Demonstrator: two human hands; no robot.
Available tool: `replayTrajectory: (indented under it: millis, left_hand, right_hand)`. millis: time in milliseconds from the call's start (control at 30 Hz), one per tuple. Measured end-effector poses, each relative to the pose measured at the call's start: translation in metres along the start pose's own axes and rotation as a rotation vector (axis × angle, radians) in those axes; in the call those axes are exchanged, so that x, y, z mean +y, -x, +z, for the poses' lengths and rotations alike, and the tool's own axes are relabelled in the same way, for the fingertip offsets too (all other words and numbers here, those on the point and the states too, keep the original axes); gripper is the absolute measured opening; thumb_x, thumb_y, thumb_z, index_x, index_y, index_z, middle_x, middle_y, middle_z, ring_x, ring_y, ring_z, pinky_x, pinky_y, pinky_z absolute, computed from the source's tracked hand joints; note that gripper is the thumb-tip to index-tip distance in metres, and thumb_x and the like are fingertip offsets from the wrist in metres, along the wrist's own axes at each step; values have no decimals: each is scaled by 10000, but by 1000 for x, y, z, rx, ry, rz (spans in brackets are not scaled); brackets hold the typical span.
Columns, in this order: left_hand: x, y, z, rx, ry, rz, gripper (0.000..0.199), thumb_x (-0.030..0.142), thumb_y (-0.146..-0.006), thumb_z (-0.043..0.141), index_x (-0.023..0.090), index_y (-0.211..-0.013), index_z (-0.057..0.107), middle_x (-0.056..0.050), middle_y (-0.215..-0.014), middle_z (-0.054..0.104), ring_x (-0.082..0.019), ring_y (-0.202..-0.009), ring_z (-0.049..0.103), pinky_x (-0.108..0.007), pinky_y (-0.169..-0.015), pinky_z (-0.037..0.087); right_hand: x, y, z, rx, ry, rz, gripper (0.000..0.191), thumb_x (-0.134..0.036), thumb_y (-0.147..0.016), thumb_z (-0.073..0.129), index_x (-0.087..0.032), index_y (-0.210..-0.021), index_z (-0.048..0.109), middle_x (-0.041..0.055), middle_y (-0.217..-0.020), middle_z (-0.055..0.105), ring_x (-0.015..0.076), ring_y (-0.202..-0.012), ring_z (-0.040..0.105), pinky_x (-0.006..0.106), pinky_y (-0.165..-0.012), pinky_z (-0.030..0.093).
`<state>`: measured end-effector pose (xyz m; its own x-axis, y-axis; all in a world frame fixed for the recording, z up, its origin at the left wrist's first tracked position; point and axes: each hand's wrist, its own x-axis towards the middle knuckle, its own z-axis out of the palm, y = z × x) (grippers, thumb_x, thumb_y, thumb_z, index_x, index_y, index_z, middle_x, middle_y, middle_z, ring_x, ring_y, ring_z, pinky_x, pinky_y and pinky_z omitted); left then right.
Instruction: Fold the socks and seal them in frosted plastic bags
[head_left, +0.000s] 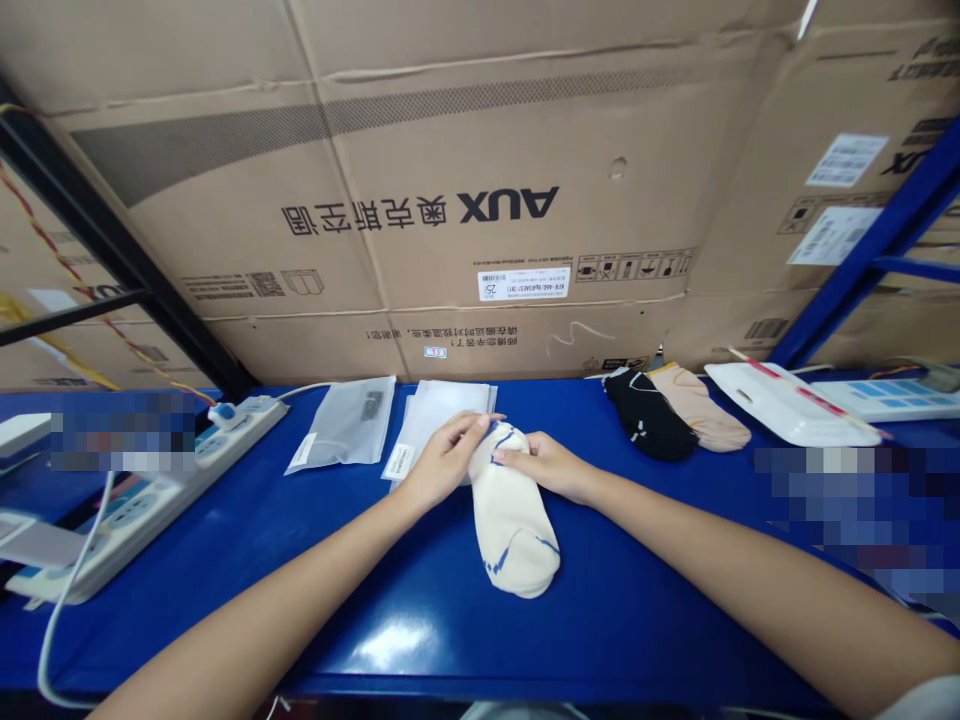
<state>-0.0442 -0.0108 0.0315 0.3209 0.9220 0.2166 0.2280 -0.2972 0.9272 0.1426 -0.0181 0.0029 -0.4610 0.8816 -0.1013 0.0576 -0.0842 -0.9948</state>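
A cream sock [514, 520] with blue marks at cuff, heel and toe hangs between my hands over the blue table, toe end toward me. At its upper left edge my left hand [454, 455] grips the cuff, thumb on top. My right hand [551, 465] pinches the cuff from the right, its thumb lying on the front of the fabric. Whether it is one sock or a stacked pair I cannot tell. Just behind my left hand lie frosted plastic bags [442, 400] with a white label; another frosted bag [349, 425] is further left.
A black sock [651, 415] and a beige sock [701, 405] lie at the back right, beside a white tray [787, 405] with a red-and-white stick across it. A power strip [142, 500] with cables runs along the left. Cardboard [420, 130] walls the back.
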Motion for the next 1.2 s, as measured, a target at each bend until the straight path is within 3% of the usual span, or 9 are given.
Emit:
replayTrajectory:
  millis: [133, 267, 433, 633, 800, 1000, 1100, 1200]
  left_hand:
    - [-14, -11, -18, 102, -254, -16, 521, 514, -959, 321, 181, -986, 720, -96, -1047, 722, -234, -887, 640, -362, -834, 480]
    - [-18, -14, -29, -10, -672, -44, 439, 519, -927, 405, 202, -732, 638, -87, -799, 703, -248, -776, 632, -327, -700, 427]
    - [-10, -10, -29, -62, -972, -158, 289, 459, -879, 513, 221, -739, 600, -87, -810, 693, -254, -736, 632, -284, -572, 328]
    - [-17, -13, -31, -105, -918, -9, 208, 298, -880, 470, 208, -733, 585, -79, -770, 668, -230, -708, 608, -287, -597, 337]
    - [-19, -12, -29, -138, -640, 101, 133, 238, -816, 508, 187, -757, 616, -27, -707, 656, -196, -671, 581, -277, -626, 401]
    - [-9, -3, -19, -254, -306, 220, 243, 296, -872, 521, 182, -1021, 675, -56, -973, 718, -223, -870, 631, -295, -734, 475]
    - [-9, -2, -18, -167, -350, 220, 161, 298, -863, 532, 179, -864, 639, -22, -786, 658, -171, -716, 573, -261, -640, 436]
    - [-7, -2, -19, 90, -363, 217, 218, 336, -908, 491, 197, -744, 529, 28, -644, 506, -127, -598, 463, -242, -570, 368]
  right_hand:
    - [0, 1, -1, -20, -58, -14, 549, -634, -681, 740, -105, -823, 697, 24, -726, 685, 131, -634, 568, 259, -637, 418]
    - [-1, 3, -2, -83, -87, -33, 547, -625, -677, 752, -109, -851, 706, 31, -758, 701, 144, -668, 593, 271, -667, 443]
    - [-1, 5, -1, -100, -16, -64, 559, -645, -696, 726, -106, -843, 709, 25, -745, 694, 126, -641, 571, 245, -623, 423]
    - [1, 3, 0, -87, 17, -69, 572, -663, -701, 707, -107, -836, 701, 19, -722, 671, 124, -627, 547, 244, -602, 407]
    - [3, 3, 1, 48, 30, -174, 579, -693, -717, 668, -125, -831, 675, 34, -763, 675, 153, -676, 570, 269, -628, 436]
    - [2, 4, 2, 86, 47, -239, 561, -667, -784, 621, -154, -1004, 677, 70, -977, 712, 213, -870, 635, 323, -777, 495]
    - [2, 4, 2, 104, 51, -218, 533, -647, -792, 626, -155, -993, 675, 68, -963, 715, 222, -872, 639, 329, -775, 498]
    - [3, 1, 2, 156, 35, -195, 500, -613, -788, 644, -149, -971, 677, 64, -930, 717, 224, -853, 639, 324, -764, 492]
